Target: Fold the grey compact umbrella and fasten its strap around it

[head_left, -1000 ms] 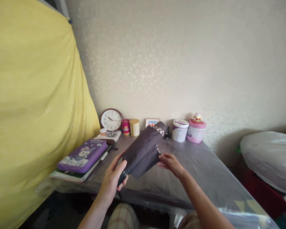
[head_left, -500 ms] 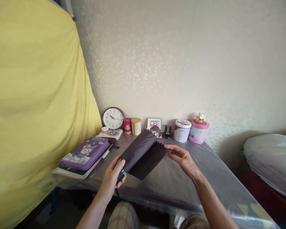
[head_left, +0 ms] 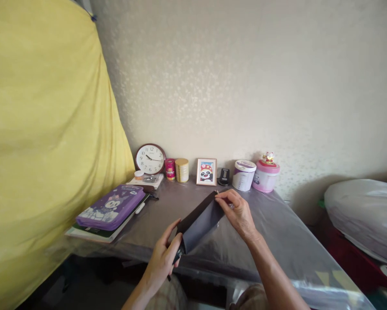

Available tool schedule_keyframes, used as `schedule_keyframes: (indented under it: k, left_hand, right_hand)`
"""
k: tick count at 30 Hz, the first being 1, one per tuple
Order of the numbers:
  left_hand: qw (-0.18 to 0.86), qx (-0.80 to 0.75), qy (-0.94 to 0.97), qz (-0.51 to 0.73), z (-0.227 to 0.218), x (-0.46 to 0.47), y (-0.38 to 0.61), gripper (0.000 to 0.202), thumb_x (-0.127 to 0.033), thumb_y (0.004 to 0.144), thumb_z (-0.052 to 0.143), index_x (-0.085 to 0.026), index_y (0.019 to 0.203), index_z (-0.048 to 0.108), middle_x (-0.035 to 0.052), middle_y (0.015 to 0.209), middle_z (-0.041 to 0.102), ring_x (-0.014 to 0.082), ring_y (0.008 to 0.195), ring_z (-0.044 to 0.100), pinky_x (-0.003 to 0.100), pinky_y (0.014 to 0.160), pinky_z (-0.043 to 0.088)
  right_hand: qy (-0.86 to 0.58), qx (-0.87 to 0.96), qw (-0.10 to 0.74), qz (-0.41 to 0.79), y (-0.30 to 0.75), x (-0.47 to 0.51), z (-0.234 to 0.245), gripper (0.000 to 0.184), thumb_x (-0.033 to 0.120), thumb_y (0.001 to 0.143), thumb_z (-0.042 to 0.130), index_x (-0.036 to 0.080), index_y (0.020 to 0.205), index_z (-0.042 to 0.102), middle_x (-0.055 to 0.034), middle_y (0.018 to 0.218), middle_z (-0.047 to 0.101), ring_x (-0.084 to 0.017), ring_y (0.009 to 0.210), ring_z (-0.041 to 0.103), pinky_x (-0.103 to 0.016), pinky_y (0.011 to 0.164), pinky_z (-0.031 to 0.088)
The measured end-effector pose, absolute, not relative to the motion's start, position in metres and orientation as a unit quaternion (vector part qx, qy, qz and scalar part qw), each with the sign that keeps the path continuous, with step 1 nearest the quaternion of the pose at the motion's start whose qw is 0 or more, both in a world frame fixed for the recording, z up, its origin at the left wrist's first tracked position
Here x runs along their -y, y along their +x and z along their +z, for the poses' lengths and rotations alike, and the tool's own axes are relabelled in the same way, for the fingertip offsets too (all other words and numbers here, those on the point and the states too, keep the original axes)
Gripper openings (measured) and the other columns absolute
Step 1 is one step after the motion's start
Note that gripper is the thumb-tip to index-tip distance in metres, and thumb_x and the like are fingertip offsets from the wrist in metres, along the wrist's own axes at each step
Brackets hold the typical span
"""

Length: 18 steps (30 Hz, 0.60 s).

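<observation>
A folded dark grey umbrella (head_left: 198, 221) is held slantwise just above the grey table (head_left: 277, 241), its handle towards me. My left hand (head_left: 163, 259) is closed round the black handle at the lower end. My right hand (head_left: 236, 212) is closed on the far top end of the umbrella, fingers wrapped over its cloth. The cloth lies rolled tight along the shaft.
Along the wall stand a round clock (head_left: 150, 158), a red tin (head_left: 170, 168), a gold tin (head_left: 182, 170), a small framed picture (head_left: 206, 172), a white tub (head_left: 244, 175) and a pink jar (head_left: 266, 175). A purple case (head_left: 111, 207) lies left on books. Yellow cloth (head_left: 44, 142) hangs left.
The umbrella has come down and closer to me and its loose cloth is now wrapped tight. My right hand moved from the cloth's edge to the top end. The picture behind is now uncovered.
</observation>
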<state>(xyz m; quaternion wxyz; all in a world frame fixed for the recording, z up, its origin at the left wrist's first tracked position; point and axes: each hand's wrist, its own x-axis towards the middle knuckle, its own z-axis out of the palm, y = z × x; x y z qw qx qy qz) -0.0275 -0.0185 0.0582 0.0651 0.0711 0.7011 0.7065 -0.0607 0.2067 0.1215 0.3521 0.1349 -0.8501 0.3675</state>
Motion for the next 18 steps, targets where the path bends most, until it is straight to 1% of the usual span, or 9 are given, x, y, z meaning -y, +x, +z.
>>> schedule_keyframes:
  k: [3,6,9,11,12,14,16,17,18]
  left_hand:
    - [0.060,-0.695,0.076,0.713,0.055,0.015,-0.021,0.066,-0.054,0.081,0.046,-0.019,0.136,0.035,-0.0093,0.041,0.040,0.0068,0.031,0.035,0.013,0.028,0.024]
    - [0.056,-0.690,0.085,0.716,0.050,0.012,-0.017,0.069,-0.050,0.077,0.057,-0.022,0.136,0.035,-0.0095,0.047,0.042,0.0052,0.034,0.035,0.013,0.031,0.028]
    - [0.052,-0.702,0.070,0.707,0.047,0.009,-0.017,0.067,-0.047,0.076,0.059,-0.022,0.134,0.038,-0.0094,0.047,0.043,0.0048,0.034,0.034,0.013,0.032,0.030]
    - [0.058,-0.703,0.059,0.707,0.047,0.009,-0.018,0.066,-0.048,0.078,0.057,-0.020,0.134,0.037,-0.0105,0.042,0.039,0.0054,0.032,0.032,0.013,0.029,0.026]
    - [0.061,-0.701,0.058,0.709,0.047,0.010,-0.019,0.068,-0.049,0.078,0.056,-0.019,0.135,0.036,-0.0112,0.039,0.037,0.0057,0.030,0.031,0.013,0.028,0.023]
    - [0.063,-0.694,0.056,0.715,0.050,0.013,-0.022,0.072,-0.050,0.077,0.055,-0.015,0.136,0.034,-0.0119,0.035,0.034,0.0060,0.028,0.029,0.013,0.026,0.020]
    - [0.062,-0.686,0.056,0.723,0.055,0.016,-0.025,0.074,-0.051,0.077,0.054,-0.013,0.137,0.032,-0.0114,0.033,0.035,0.0061,0.027,0.029,0.013,0.026,0.020]
    - [0.061,-0.682,0.056,0.727,0.058,0.019,-0.026,0.073,-0.051,0.078,0.054,-0.013,0.137,0.032,-0.0108,0.033,0.037,0.0059,0.027,0.029,0.013,0.026,0.020]
    - [0.058,-0.678,0.053,0.731,0.062,0.021,-0.027,0.073,-0.051,0.078,0.054,-0.013,0.136,0.033,-0.0100,0.033,0.039,0.0060,0.027,0.030,0.012,0.026,0.020]
  right_hand:
    - [0.129,0.883,0.344,0.291,-0.059,-0.206,0.122,0.013,0.026,0.085,0.051,0.023,0.083,0.064,-0.0029,0.082,0.062,-0.015,0.073,0.058,-0.025,0.067,0.043]
    - [0.124,0.907,0.335,0.221,-0.057,-0.203,0.120,0.016,0.025,0.085,0.050,0.023,0.081,0.065,-0.0040,0.081,0.061,-0.016,0.075,0.057,-0.025,0.067,0.042]
    - [0.134,0.914,0.326,0.200,-0.057,-0.201,0.118,0.017,0.024,0.086,0.048,0.023,0.081,0.064,-0.0048,0.082,0.061,-0.018,0.080,0.057,-0.027,0.071,0.042]
    - [0.138,0.903,0.325,0.246,-0.057,-0.205,0.117,0.015,0.026,0.085,0.048,0.023,0.085,0.064,-0.0050,0.085,0.062,-0.018,0.079,0.057,-0.027,0.072,0.043]
    - [0.126,0.888,0.332,0.291,-0.058,-0.209,0.116,0.015,0.029,0.085,0.049,0.023,0.086,0.063,-0.0049,0.085,0.062,-0.017,0.077,0.057,-0.027,0.071,0.043]
    - [0.062,0.835,0.361,0.411,-0.063,-0.222,0.113,0.018,0.037,0.083,0.050,0.021,0.086,0.060,-0.0040,0.078,0.062,-0.016,0.070,0.056,-0.027,0.066,0.045]
    - [-0.031,0.756,0.381,0.532,-0.069,-0.239,0.107,0.024,0.044,0.079,0.053,0.020,0.082,0.056,-0.0017,0.068,0.059,-0.015,0.062,0.054,-0.026,0.060,0.045]
    - [-0.070,0.722,0.372,0.579,-0.073,-0.248,0.102,0.026,0.046,0.076,0.055,0.020,0.080,0.055,-0.0009,0.066,0.058,-0.015,0.060,0.054,-0.026,0.058,0.045]
    - [-0.094,0.704,0.335,0.619,-0.077,-0.256,0.096,0.027,0.046,0.071,0.059,0.019,0.078,0.054,-0.0008,0.066,0.058,-0.015,0.060,0.055,-0.027,0.058,0.046]
